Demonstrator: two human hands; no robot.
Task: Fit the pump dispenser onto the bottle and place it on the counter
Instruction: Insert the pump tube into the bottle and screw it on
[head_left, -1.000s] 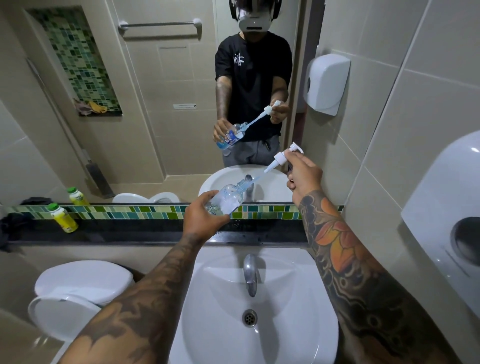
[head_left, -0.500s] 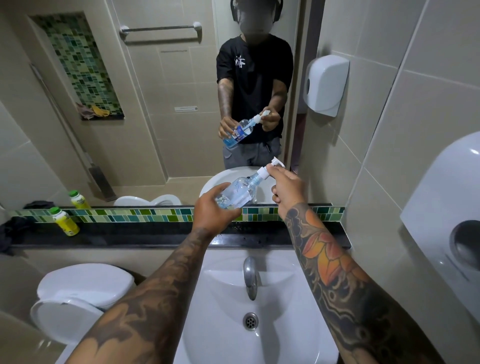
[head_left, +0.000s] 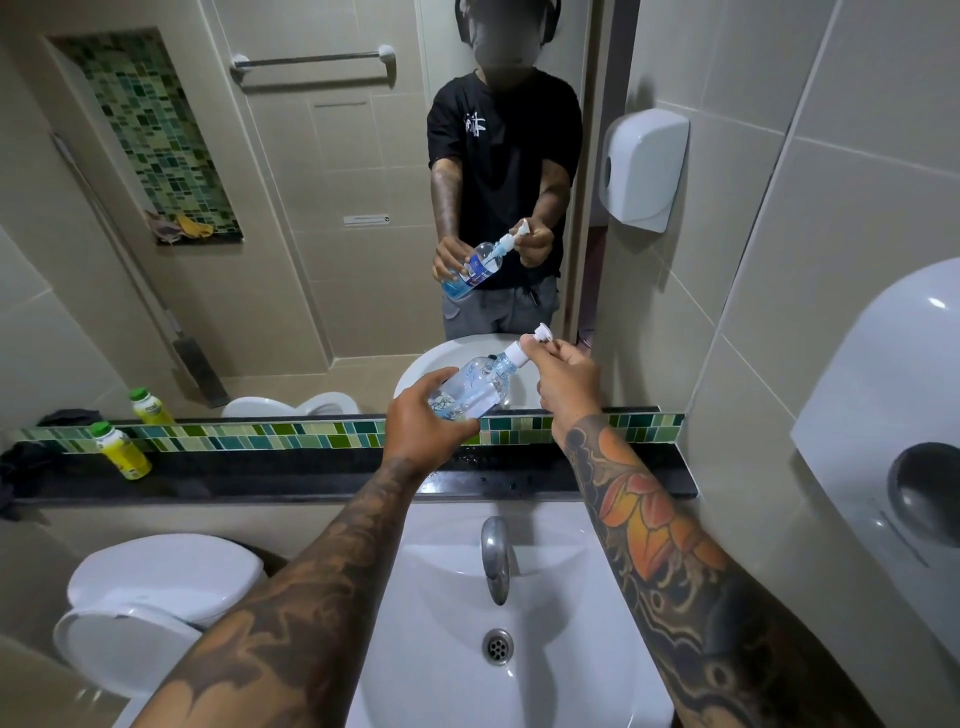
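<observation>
Far left on the dark desk stands a yellow bottle w/ green cap, upright, near the mosaic tile strip. Below it, a white toilet, lid down. Center: left hand wraps the base of the clear bottle, tilted w/ neck up and to the right, held in the air above the desk and the white sink. Faucet sits below. Right hand pinches the white pump dispenser, its collar seated at the bottle neck. Far right: white wall dispenser.
</observation>
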